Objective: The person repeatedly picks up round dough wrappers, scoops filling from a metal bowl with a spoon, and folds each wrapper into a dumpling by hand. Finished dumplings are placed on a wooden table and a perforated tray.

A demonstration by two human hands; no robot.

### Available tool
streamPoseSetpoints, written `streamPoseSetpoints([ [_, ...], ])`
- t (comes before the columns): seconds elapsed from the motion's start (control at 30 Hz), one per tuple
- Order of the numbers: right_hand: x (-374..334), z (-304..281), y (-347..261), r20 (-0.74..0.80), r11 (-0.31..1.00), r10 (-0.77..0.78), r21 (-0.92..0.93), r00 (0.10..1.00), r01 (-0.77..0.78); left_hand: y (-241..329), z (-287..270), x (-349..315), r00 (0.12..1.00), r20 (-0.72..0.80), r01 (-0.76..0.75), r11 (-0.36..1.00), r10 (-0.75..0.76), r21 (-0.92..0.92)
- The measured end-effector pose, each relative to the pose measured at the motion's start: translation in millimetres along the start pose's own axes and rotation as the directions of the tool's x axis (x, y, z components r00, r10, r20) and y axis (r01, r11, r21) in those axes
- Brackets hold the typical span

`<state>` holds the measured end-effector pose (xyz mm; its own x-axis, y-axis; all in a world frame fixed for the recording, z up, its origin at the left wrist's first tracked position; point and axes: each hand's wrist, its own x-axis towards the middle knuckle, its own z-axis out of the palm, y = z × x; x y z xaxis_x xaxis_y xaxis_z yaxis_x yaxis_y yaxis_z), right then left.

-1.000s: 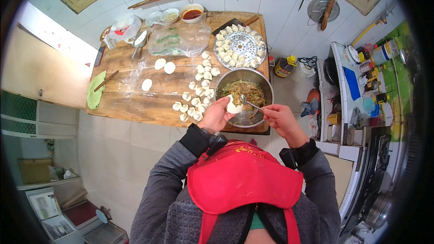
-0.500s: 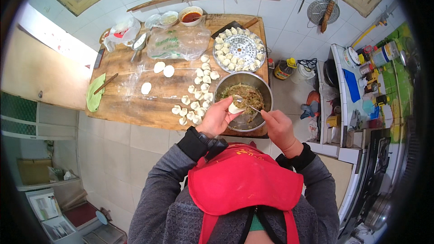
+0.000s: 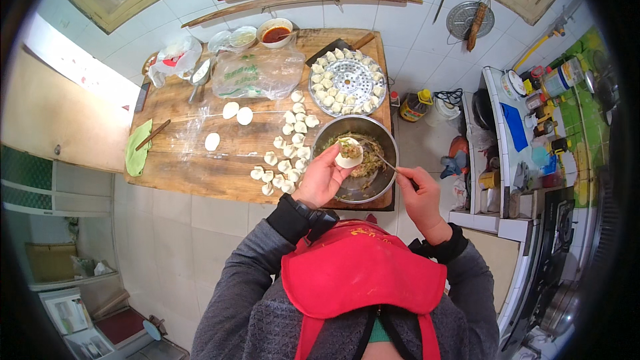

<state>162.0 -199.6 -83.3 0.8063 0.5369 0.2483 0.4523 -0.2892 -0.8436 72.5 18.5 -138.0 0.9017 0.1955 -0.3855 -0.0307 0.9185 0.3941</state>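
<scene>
My left hand (image 3: 323, 179) holds a round dumpling wrapper (image 3: 349, 159) over the near left part of a metal bowl (image 3: 327, 135). A lump of filling (image 3: 349, 149) lies on the wrapper. My right hand (image 3: 423, 201) is closed round the handle of a spoon (image 3: 388, 164), whose tip reaches into the minced filling (image 3: 373, 150) in the bowl. Left of the bowl, several folded dumplings (image 3: 288, 152) lie in loose rows on the wooden table. Behind it, a round perforated metal tray (image 3: 349, 80) carries more dumplings round its edge. Flat wrappers (image 3: 245, 116) lie farther left.
The wooden table (image 3: 180, 172) holds a plastic bag (image 3: 257, 72), a bowl of red sauce (image 3: 275, 32), a cleaver (image 3: 331, 52) and a thin rolling pin (image 3: 153, 135) on a green cloth (image 3: 138, 153). An oil bottle (image 3: 416, 105) stands right of the table, near a cluttered counter (image 3: 497, 113).
The spoon has moved from the wrapper back to the bowl, leaving filling on the wrapper. My right hand has shifted slightly right and down.
</scene>
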Motion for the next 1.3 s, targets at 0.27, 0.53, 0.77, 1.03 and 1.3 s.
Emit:
streamPoseSetpoints([
  [0.27,10.7,-0.4,8.9,-0.014,0.996,-0.013,-0.085,1.0,0.011,2.4,-5.8,3.6,0.996,-0.05,0.07,0.997,-0.068,0.034],
  [0.53,14.3,5.0,6.0,0.153,0.956,-0.193,-0.195,0.969,0.221,6.0,-2.4,-1.0,0.989,-0.101,0.132,0.947,-0.106,0.294],
  [0.77,22.9,0.1,19.7,0.023,0.939,-0.115,-0.322,0.993,0.117,7.4,-8.2,0.6,0.994,-0.064,0.098,0.987,-0.09,0.124],
  [1.03,0.5,3.5,-14.0,0.023,0.95,-0.219,-0.224,0.975,0.219,0.4,-8.0,19.7,0.995,-0.097,-0.043,0.987,0.028,-0.157],
  [1.3,0.3,7.0,-9.7,0.056,0.908,-0.327,-0.259,0.943,0.33,-12.8,-6.4,27.2,0.998,-0.056,-0.043,0.99,0.036,-0.136],
])
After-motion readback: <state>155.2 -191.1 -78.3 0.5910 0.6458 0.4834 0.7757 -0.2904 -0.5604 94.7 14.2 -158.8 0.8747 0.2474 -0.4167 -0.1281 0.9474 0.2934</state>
